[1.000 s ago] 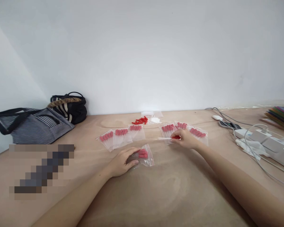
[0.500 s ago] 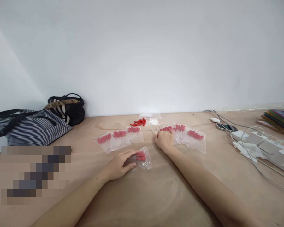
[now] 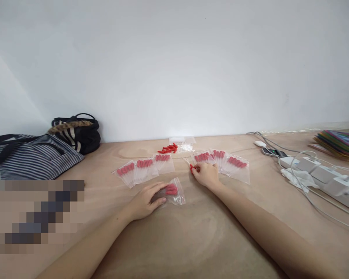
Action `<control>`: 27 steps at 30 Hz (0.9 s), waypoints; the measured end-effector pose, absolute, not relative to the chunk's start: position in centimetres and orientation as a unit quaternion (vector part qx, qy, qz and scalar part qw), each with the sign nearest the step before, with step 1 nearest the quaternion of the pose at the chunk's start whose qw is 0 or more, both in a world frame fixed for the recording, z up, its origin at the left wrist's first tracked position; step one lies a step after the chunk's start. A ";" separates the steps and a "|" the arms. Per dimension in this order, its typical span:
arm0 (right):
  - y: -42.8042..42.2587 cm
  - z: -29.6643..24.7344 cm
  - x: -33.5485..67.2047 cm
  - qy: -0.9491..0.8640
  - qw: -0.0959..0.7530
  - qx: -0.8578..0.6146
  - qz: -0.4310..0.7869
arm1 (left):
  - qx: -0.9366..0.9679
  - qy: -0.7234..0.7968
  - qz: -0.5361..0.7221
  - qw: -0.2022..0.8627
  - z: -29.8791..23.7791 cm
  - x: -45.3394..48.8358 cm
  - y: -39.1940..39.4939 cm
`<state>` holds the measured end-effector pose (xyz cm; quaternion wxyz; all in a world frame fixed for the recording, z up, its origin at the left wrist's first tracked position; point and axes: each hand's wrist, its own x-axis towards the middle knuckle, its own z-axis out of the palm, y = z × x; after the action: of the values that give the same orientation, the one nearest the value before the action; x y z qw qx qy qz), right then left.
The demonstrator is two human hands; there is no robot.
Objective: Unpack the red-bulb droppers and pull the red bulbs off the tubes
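My left hand (image 3: 147,200) lies with its fingers inside the mouth of a small clear zip bag (image 3: 174,192) that holds red-capped pieces. My right hand (image 3: 205,173) pinches a thin clear tube with a red cap (image 3: 191,167), the tube slanting up and left over the wooden table (image 3: 197,232). To the left lies a row of filled bags (image 3: 144,167). More filled bags (image 3: 227,162) lie just past my right hand. A small pile of loose red caps (image 3: 168,148) sits further back beside empty clear bags (image 3: 184,144).
A striped tote (image 3: 31,155) and a black bag (image 3: 80,133) stand at the back left. On the right are a power strip with adapters and cables (image 3: 325,176), a phone (image 3: 272,152) and a stack of coloured folders (image 3: 340,141). A blurred patch covers the lower left.
My right hand has carried the red-capped tube from the right-hand bags leftward toward the open bag. My left hand has stayed on the bag.
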<state>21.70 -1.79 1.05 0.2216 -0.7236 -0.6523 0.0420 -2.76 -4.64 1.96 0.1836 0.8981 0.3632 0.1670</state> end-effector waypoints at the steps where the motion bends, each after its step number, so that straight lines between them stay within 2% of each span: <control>1: -1.8 1.0 21.8 -0.651 0.225 -0.724 0.047 | 0.897 0.366 0.166 0.182 2.0 -2.8 -4.6; 11: -3.0 0.8 22.6 -0.622 0.308 -0.718 0.041 | 0.897 0.371 0.161 0.179 1.8 -2.7 -4.6; 21: -3.6 0.2 22.8 -0.652 0.273 -0.706 0.040 | 0.899 0.372 0.148 0.180 2.2 -2.6 -4.7; 27: -5.6 0.6 23.2 -0.748 0.329 -0.569 0.096 | 0.894 0.369 0.166 0.190 1.9 -2.6 -4.6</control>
<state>23.16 -5.59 0.61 0.3294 -0.5686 -0.7477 0.0958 -2.62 -4.65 1.92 0.1899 0.8945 0.3693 0.1657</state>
